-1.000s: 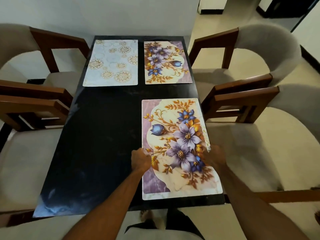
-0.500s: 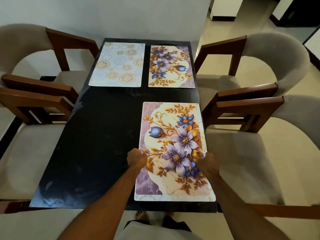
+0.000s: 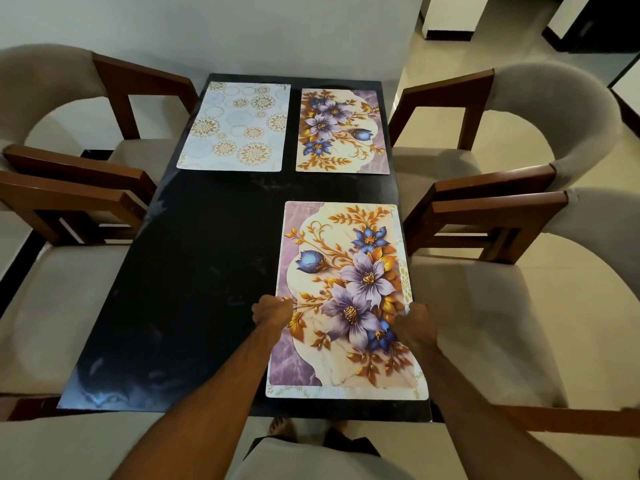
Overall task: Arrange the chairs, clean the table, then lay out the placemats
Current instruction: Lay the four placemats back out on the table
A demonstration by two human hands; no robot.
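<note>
Black table (image 3: 194,271) fills the frame's centre, chairs (image 3: 540,140) on both sides. Left hand (image 3: 272,311) and right hand (image 3: 415,323) pinch opposite edges of the floral mat (image 3: 346,289) at lower right; two mats (image 3: 239,126) lie at the top.

A home dining area is showing here. A dark, glossy desk (image 3: 180,289) is standing against a plain white wall (image 3: 242,32), with upholstered armchairs (image 3: 540,109) on wooden frames sitting along both long sides. Decorative floral placemats (image 3: 341,131) are lying on the desk. Pale floor tiles (image 3: 460,57) are running past a dark baseboard toward what is probably a hallway, though that corner is showing too little to be sure.
</note>
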